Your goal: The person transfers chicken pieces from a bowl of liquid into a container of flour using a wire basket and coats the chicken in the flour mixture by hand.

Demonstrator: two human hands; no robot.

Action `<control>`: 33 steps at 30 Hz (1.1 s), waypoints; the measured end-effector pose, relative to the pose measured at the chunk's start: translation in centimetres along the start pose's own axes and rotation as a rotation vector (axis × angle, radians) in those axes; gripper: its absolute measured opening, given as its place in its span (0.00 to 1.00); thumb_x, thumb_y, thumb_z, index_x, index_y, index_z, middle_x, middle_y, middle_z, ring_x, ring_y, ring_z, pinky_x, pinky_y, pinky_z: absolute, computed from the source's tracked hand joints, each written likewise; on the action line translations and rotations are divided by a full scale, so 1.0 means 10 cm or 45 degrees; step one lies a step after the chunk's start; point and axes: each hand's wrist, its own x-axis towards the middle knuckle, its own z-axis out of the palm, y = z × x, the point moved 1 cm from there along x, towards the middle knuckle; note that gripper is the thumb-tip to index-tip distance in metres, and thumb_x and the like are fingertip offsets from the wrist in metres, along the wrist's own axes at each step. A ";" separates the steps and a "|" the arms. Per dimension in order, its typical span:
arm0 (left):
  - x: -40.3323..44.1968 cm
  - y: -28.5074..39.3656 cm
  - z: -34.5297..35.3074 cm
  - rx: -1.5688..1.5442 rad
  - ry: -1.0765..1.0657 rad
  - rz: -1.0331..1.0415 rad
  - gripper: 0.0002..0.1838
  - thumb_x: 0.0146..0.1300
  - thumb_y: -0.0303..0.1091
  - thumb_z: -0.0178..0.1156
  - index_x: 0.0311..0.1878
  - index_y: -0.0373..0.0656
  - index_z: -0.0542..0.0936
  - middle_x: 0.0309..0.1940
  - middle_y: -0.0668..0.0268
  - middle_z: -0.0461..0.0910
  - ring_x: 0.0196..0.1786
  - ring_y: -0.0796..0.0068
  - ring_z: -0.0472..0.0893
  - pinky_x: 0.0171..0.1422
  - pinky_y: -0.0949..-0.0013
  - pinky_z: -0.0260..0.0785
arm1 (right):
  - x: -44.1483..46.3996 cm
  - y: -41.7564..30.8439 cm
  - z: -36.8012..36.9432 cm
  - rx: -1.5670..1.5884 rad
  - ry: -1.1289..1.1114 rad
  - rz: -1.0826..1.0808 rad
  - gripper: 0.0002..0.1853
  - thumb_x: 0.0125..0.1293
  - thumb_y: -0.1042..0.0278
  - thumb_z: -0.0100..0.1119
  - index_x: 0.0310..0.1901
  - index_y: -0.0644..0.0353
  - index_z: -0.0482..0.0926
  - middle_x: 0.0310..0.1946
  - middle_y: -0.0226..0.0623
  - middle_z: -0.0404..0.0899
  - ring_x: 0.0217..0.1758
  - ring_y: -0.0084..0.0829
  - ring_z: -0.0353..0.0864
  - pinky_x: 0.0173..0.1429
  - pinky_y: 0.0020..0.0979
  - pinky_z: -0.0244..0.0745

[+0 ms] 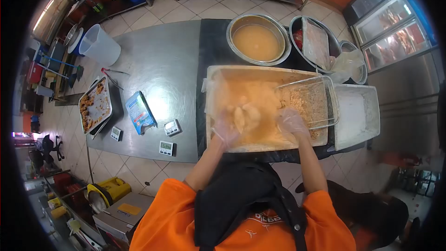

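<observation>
A white tub (pixel 278 69) of orange-tinted flour sits in front of me. Pale, flour-coated pieces (pixel 246 117), apparently chicken, are in its left half, blurred by motion. My left hand (pixel 226 129), in a clear plastic glove, is beside these pieces at the tub's left; its fingers are smeared and I cannot see whether they grip one. Gloved likewise, my right hand (pixel 292 122) is low over the flour with its fingers extended, near the wire basket (pixel 320 100). That basket rests in the tub's right half, over crumbly breading (pixel 297 100).
Behind the tub stand a bowl of orange liquid (pixel 258 42) and a dark tub holding a bagged slab (pixel 315 42). A white powder tub (pixel 357 116) is at the right. Leftward are a blue packet (pixel 140 113), timers (pixel 166 148), a crumb-covered tray (pixel 96 103) and a plastic bucket (pixel 100 45).
</observation>
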 end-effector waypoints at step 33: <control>0.03 -0.08 -0.26 1.056 0.286 -0.319 0.20 0.67 0.44 0.57 0.56 0.42 0.75 0.47 0.64 0.79 0.50 0.74 0.78 0.59 0.61 0.74 | 0.11 -0.74 0.22 0.687 -0.524 -0.358 0.24 0.58 0.51 0.62 0.50 0.60 0.80 0.43 0.48 0.82 0.45 0.42 0.82 0.50 0.34 0.76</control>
